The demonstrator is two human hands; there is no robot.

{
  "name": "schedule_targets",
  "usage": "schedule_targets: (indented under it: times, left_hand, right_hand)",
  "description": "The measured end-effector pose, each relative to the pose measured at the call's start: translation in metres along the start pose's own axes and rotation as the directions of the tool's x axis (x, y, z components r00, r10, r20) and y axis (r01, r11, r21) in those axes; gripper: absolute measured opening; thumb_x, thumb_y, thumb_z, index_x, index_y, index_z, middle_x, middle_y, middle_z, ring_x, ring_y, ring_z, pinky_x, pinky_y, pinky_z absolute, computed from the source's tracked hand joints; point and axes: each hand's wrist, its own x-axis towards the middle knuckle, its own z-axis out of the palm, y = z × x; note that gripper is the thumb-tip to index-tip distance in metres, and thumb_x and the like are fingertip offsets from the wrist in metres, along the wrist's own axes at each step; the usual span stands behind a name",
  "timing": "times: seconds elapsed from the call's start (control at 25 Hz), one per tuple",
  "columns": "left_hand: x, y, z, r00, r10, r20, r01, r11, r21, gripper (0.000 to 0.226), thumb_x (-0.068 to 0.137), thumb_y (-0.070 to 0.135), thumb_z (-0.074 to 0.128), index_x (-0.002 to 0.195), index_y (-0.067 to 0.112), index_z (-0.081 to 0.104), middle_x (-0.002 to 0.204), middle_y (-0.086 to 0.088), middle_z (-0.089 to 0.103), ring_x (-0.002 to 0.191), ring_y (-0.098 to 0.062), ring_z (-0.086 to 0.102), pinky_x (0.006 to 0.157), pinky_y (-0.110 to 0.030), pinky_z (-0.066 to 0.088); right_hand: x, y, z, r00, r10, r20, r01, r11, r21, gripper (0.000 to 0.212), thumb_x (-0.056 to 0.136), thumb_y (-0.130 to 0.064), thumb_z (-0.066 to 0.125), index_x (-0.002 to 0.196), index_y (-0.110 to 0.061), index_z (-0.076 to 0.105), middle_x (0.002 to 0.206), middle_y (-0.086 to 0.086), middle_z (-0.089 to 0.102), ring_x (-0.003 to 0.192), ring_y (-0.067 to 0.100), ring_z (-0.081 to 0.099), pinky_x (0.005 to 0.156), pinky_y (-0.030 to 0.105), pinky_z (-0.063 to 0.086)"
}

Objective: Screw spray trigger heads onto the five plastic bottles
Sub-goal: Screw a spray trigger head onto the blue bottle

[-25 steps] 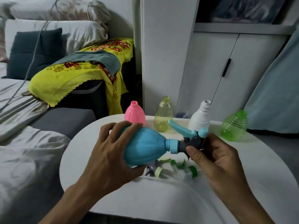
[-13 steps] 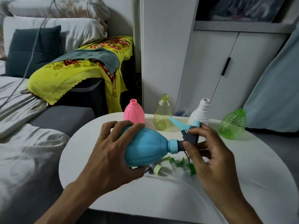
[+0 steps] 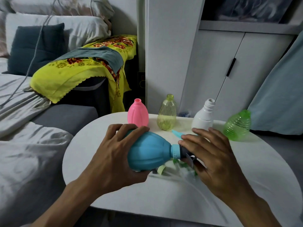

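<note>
Right hand [image 3: 211,154] has rolled over the trigger head [image 3: 183,149] since earlier, fingers wrapped round it, twisting. Left hand [image 3: 114,154] clamps the blue bottle [image 3: 149,151] sideways. Beyond the grip, pink [image 3: 138,113], yellow [image 3: 166,115], white [image 3: 204,117], green [image 3: 237,125] bottles uncapped; loose heads [image 3: 177,167] beneath.

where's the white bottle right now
In the head view the white bottle stands upright and uncapped at the table's far edge, right of centre, between the yellow-green bottle and the green ribbed bottle.
</note>
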Motion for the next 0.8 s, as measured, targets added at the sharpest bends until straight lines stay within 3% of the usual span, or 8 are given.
schedule_targets:
  times: [0.08,0.16,0.28,0.36,0.48,0.56,0.68,0.8]
  left_hand:
    - [-0.001,0.0,0.0,1.0,0.005,0.006,-0.005,1.0,0.004,0.089,0.058,0.058,0.075,0.135,0.021,0.053,0.126,0.002,0.057,0.112,-0.024,0.047,0.089,-0.036,0.048]
    - [-0.002,0.001,0.002,0.999,0.015,0.032,-0.016,1.0,0.02,0.091,0.056,0.055,0.08,0.136,0.022,0.053,0.128,0.001,0.057,0.113,-0.025,0.047,0.088,-0.039,0.05]
    - [-0.001,0.002,0.004,0.999,0.01,0.043,-0.011,1.0,0.014,0.093,0.055,0.055,0.081,0.137,0.022,0.052,0.128,0.002,0.057,0.113,-0.025,0.047,0.088,-0.039,0.051]
    - [0.001,0.002,0.004,0.999,0.01,0.048,-0.009,1.0,-0.011,0.093,0.055,0.057,0.079,0.137,0.025,0.051,0.127,0.005,0.056,0.113,-0.022,0.046,0.088,-0.036,0.049]
    - [0.001,-0.001,0.004,0.995,-0.004,0.104,0.015,0.994,-0.112,0.095,0.054,0.061,0.078,0.138,0.035,0.045,0.125,0.02,0.051,0.111,-0.01,0.041,0.087,-0.021,0.042]
    - [0.001,-0.005,0.004,0.985,-0.028,0.172,0.061,0.98,-0.189,0.096,0.052,0.064,0.078,0.138,0.042,0.041,0.121,0.029,0.047,0.11,-0.002,0.04,0.083,-0.015,0.039]
    - [-0.001,-0.006,0.005,0.972,-0.018,0.234,0.067,0.977,-0.203,0.096,0.052,0.067,0.077,0.137,0.043,0.041,0.12,0.028,0.049,0.11,-0.001,0.042,0.085,-0.021,0.044]
    - [0.001,-0.005,0.004,0.989,0.022,0.146,-0.012,0.998,-0.067,0.094,0.055,0.061,0.078,0.139,0.033,0.046,0.126,0.013,0.054,0.109,-0.012,0.048,0.089,-0.032,0.047]
  right_hand:
    - [0.001,-0.004,0.001,0.999,-0.023,0.044,0.02,0.996,0.087,0.036,0.088,-0.029,0.059,0.118,-0.012,0.07,0.117,0.004,0.071,0.119,0.025,0.058,0.107,0.047,0.038]
    - [0.001,-0.011,0.006,0.998,-0.019,0.065,0.006,0.983,0.185,0.037,0.085,-0.034,0.066,0.115,-0.013,0.07,0.111,0.002,0.072,0.116,0.019,0.056,0.105,0.04,0.039]
    - [0.001,-0.017,0.007,0.994,0.1,0.052,-0.112,0.928,0.355,0.034,0.076,-0.028,0.076,0.106,-0.016,0.068,0.104,-0.001,0.069,0.106,0.014,0.056,0.096,0.033,0.043]
    - [0.003,-0.015,0.005,0.996,0.093,0.004,-0.089,0.946,0.313,0.031,0.073,-0.025,0.079,0.1,-0.013,0.068,0.101,0.0,0.07,0.102,0.017,0.058,0.098,0.035,0.043]
    - [0.005,-0.011,0.0,0.997,-0.055,-0.049,0.061,0.988,0.141,0.024,0.074,-0.017,0.079,0.096,-0.012,0.07,0.1,0.0,0.074,0.101,0.018,0.062,0.105,0.043,0.038]
    - [0.006,-0.008,-0.004,0.997,-0.061,-0.046,0.067,0.986,0.155,0.023,0.073,-0.018,0.08,0.094,-0.013,0.072,0.1,-0.003,0.074,0.102,0.016,0.063,0.106,0.042,0.036]
    - [0.005,-0.005,-0.009,0.999,-0.028,0.031,0.018,0.963,0.267,0.028,0.07,-0.027,0.082,0.094,-0.018,0.071,0.095,-0.01,0.072,0.097,0.008,0.06,0.099,0.04,0.039]
    - [0.002,-0.003,-0.013,0.991,0.073,0.116,-0.111,0.923,0.367,0.033,0.071,-0.048,0.081,0.095,-0.028,0.07,0.088,-0.024,0.066,0.09,0.004,0.056,0.08,0.033,0.048]
